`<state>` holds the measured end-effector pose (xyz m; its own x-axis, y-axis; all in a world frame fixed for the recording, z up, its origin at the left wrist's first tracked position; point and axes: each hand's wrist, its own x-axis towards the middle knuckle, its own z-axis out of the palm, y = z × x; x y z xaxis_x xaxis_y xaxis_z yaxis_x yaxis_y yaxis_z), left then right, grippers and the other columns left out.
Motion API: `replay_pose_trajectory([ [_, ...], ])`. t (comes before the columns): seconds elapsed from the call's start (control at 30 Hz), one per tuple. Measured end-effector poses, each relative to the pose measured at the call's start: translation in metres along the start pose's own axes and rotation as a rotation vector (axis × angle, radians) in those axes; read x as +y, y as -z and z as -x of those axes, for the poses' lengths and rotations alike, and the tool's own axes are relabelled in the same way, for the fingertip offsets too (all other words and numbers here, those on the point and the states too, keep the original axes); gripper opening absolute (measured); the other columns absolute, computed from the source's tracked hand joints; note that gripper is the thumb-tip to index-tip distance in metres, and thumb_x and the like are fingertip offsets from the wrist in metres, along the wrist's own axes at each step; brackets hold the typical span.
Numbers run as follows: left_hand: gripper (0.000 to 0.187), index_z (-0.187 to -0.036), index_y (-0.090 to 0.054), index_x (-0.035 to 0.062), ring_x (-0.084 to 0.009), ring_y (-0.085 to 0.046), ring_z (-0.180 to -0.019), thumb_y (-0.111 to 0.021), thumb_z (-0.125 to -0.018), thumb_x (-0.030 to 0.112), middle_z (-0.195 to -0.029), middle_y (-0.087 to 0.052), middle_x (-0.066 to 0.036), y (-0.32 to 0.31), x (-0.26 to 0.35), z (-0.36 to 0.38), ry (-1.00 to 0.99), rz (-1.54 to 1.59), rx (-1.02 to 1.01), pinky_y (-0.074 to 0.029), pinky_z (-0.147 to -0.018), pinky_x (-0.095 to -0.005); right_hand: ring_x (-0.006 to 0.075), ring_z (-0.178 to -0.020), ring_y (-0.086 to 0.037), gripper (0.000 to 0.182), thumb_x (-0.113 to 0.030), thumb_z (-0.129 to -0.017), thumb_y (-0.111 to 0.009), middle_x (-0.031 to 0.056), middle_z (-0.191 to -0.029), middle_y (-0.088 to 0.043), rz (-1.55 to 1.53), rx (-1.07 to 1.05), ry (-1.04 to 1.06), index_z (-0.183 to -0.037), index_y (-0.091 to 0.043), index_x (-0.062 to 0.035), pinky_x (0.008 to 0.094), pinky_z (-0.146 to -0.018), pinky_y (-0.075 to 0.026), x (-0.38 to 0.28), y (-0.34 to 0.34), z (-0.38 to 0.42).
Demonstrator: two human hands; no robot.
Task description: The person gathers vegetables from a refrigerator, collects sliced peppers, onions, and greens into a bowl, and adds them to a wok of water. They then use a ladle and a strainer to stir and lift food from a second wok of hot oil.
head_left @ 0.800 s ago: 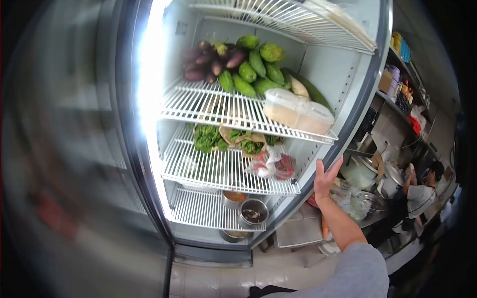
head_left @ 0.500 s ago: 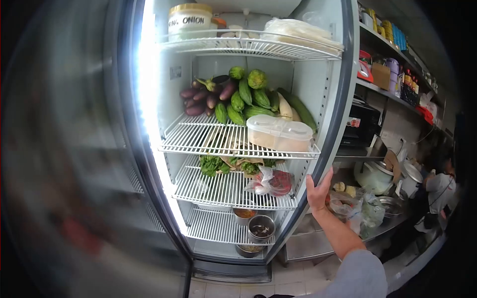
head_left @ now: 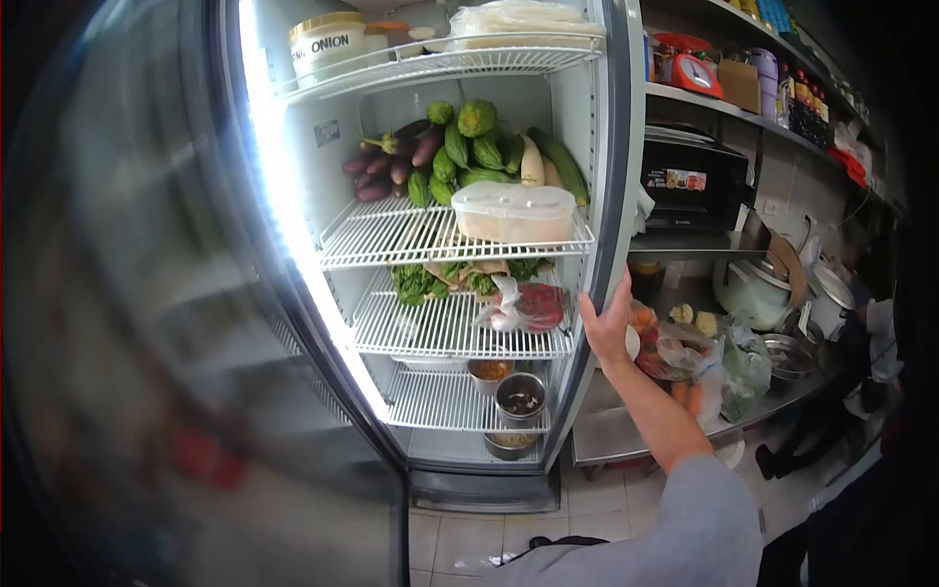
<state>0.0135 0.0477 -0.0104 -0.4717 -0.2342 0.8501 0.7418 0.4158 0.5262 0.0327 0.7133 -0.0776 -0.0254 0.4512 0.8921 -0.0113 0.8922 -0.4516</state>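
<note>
Hand (head_left: 606, 328) flat against smooth metal fridge frame (head_left: 614, 196).

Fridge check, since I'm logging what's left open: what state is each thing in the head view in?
Fridge door: swung wide open.
Fridge: lit inside, shelves stocked.
Right hand: open palm resting on the fridge's right frame edge.
Clear lidded container: lid on, on the wire shelf.
Plastic bag with red contents: lying on the shelf below.
Metal bowl: uncovered, dark contents.
Left hand: not in view.
</note>
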Motion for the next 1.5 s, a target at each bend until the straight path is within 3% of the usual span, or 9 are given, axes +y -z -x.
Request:
replay_pose_trajectory([
  [0.27,0.075,-0.139,-0.025,-0.0118,-0.0397,-0.049,-0.117,-0.065,-0.079,0.008,-0.132,-0.041,-0.033,-0.015,0.001,-0.006,-0.22,0.2,0.048,-0.04,-0.101,-0.0465,0.0315,-0.116,-0.049,0.073,-0.009,-0.081,-0.065,0.0245,-0.128,-0.046,0.006,-0.064,-0.012,-0.14,-0.024,0.0064,0.0352,-0.098,-0.038,0.005,0.003,0.006],
  [0.47,0.076,-0.139,-0.022,-0.012,-0.0391,-0.044,-0.121,-0.065,-0.082,0.015,-0.134,-0.038,-0.032,-0.003,0.003,0.004,-0.101,0.047,0.006,-0.034,-0.105,-0.0469,0.0312,-0.117,-0.049,0.069,-0.014,-0.081,-0.066,0.0204,-0.129,-0.047,0.037,-0.236,-0.066,-0.137,-0.032,0.0047,0.0347,-0.1,-0.037,-0.034,0.036,-0.012],
  [0.63,0.072,-0.137,-0.027,-0.0127,-0.0379,-0.046,-0.12,-0.064,-0.084,0.019,-0.131,-0.042,-0.031,0.007,0.005,0.011,-0.023,-0.059,-0.02,-0.036,-0.104,-0.0428,0.0278,-0.112,-0.051,0.055,-0.009,-0.081,-0.063,0.0164,-0.124,-0.049,0.111,-0.009,0.216,-0.131,-0.043,0.0024,0.036,-0.092,-0.042,-0.088,0.06,-0.046],
  [0.8,0.072,-0.138,-0.026,-0.0111,-0.0373,-0.046,-0.121,-0.064,-0.082,0.016,-0.134,-0.04,-0.029,0.005,-0.004,0.014,-0.093,0.047,0.015,-0.037,-0.104,-0.0418,0.0183,-0.069,-0.056,0.021,0.005,-0.082,-0.055,0.0124,-0.087,-0.059,0.063,-0.232,0.521,-0.102,-0.061,0.0025,0.027,-0.065,-0.047,-0.143,0.045,-0.098],
  [0.93,0.073,-0.139,-0.026,-0.0095,-0.037,-0.046,-0.122,-0.065,-0.081,0.013,-0.137,-0.039,-0.027,0.022,-0.012,0.004,-0.11,-0.028,-0.19,-0.037,-0.104,-0.0416,0.0356,-0.092,-0.057,0.024,-0.005,-0.086,-0.057,0.0179,-0.102,-0.056,0.229,-0.469,0.53,-0.11,-0.059,-0.0001,0.0379,-0.081,-0.047,-0.16,0.019,-0.124],
  [1.0,0.074,-0.139,-0.026,-0.0087,-0.0369,-0.045,-0.122,-0.065,-0.08,0.011,-0.139,-0.038,-0.027,0.025,-0.017,-0.001,-0.128,-0.031,-0.286,-0.038,-0.104,-0.0415,0.0362,-0.097,-0.058,0.031,-0.02,-0.09,-0.057,0.0182,-0.106,-0.057,0.435,-0.543,0.527,-0.117,-0.059,-0.0056,0.0397,-0.086,-0.046,-0.157,0.008,-0.129],
  [1.1,0.068,-0.135,-0.037,-0.0079,-0.0328,-0.049,-0.12,-0.068,-0.077,0.006,-0.137,-0.041,-0.027,-0.022,-0.009,-0.004,-0.185,0.358,0.131,-0.04,-0.101,-0.0402,0.0354,-0.1,-0.058,0.033,-0.024,-0.091,-0.057,0.0176,-0.108,-0.058,0.588,-0.665,0.417,-0.12,-0.059,-0.0082,0.0397,-0.088,-0.046,-0.146,-0.003,-0.136],
  [1.13,0.058,-0.13,-0.044,-0.008,-0.0298,-0.054,-0.11,-0.067,-0.077,0.001,-0.13,-0.047,-0.028,-0.023,-0.011,-0.008,-0.234,0.392,0.124,-0.047,-0.092,-0.0396,0.0353,-0.1,-0.058,0.033,-0.024,-0.091,-0.056,0.0172,-0.108,-0.058,0.576,-0.668,0.427,-0.12,-0.059,-0.0089,0.0396,-0.088,-0.046,-0.142,-0.006,-0.138],
  [1.5,0.062,-0.14,-0.025,-0.0125,-0.0363,-0.046,-0.123,-0.049,-0.085,0.004,-0.137,-0.04,-0.029,0.02,-0.066,-0.022,-0.289,0.16,-0.081,-0.034,-0.106,-0.0425,0.0345,-0.104,-0.056,0.033,-0.018,-0.092,-0.054,0.0167,-0.113,-0.06,0.516,-0.722,0.522,-0.123,-0.056,-0.0073,0.0396,-0.091,-0.043,-0.125,-0.017,-0.146],
])
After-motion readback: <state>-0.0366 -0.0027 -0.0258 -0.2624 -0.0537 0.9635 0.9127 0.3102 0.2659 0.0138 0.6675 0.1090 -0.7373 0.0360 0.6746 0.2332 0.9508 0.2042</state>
